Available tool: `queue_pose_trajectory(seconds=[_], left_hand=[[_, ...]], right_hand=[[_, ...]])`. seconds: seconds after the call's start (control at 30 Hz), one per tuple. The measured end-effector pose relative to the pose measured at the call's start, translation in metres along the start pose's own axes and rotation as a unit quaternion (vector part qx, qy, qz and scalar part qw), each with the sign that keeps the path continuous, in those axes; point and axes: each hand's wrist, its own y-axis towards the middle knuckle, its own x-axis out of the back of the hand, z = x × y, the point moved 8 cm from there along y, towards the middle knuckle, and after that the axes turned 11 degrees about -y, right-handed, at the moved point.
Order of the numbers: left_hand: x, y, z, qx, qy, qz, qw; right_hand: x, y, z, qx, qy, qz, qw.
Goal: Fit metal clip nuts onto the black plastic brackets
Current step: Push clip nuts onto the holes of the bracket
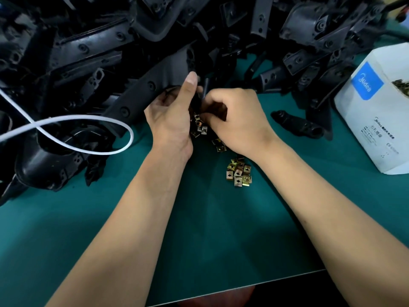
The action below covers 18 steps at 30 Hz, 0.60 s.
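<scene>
Your left hand [172, 120] grips a black bracket [155, 85] at the pile's front edge; its long axis runs from lower left up to the right. Your right hand [234, 120] is curled, apparently pinching something at the bracket's end, though the clip nut is hidden. Loose clip nuts [239, 172] lie on the bench [199, 240] beneath your wrists. Push one on skewed and it may jam or spring away.

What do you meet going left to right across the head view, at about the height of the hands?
White cable → left hand → right hand → loose black bracket on the green mat → white box.
</scene>
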Motion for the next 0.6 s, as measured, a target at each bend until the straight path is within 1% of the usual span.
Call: queue_pose_trajectory(seconds=[0.1, 0.2, 0.33, 0.43, 0.6], left_hand=[[0.004, 0.002, 0.001, 0.014, -0.024, -0.016, 0.999], [0.000, 0.002, 0.003, 0.040, -0.015, 0.022, 0.999], [-0.002, 0.004, 0.006, 0.057, -0.016, 0.058, 0.997], [-0.004, 0.003, 0.006, 0.058, -0.028, 0.072, 0.995], [-0.005, 0.002, 0.007, 0.066, -0.060, 0.057, 0.994]], right_hand=[[0.002, -0.001, 0.000, -0.010, 0.038, -0.014, 0.999], [0.006, -0.002, -0.002, -0.024, 0.085, -0.036, 0.995], [0.008, -0.003, -0.009, -0.064, 0.182, -0.046, 0.980], [0.006, -0.002, -0.013, -0.078, 0.181, -0.042, 0.980], [0.005, -0.001, -0.019, -0.086, 0.155, -0.037, 0.983]])
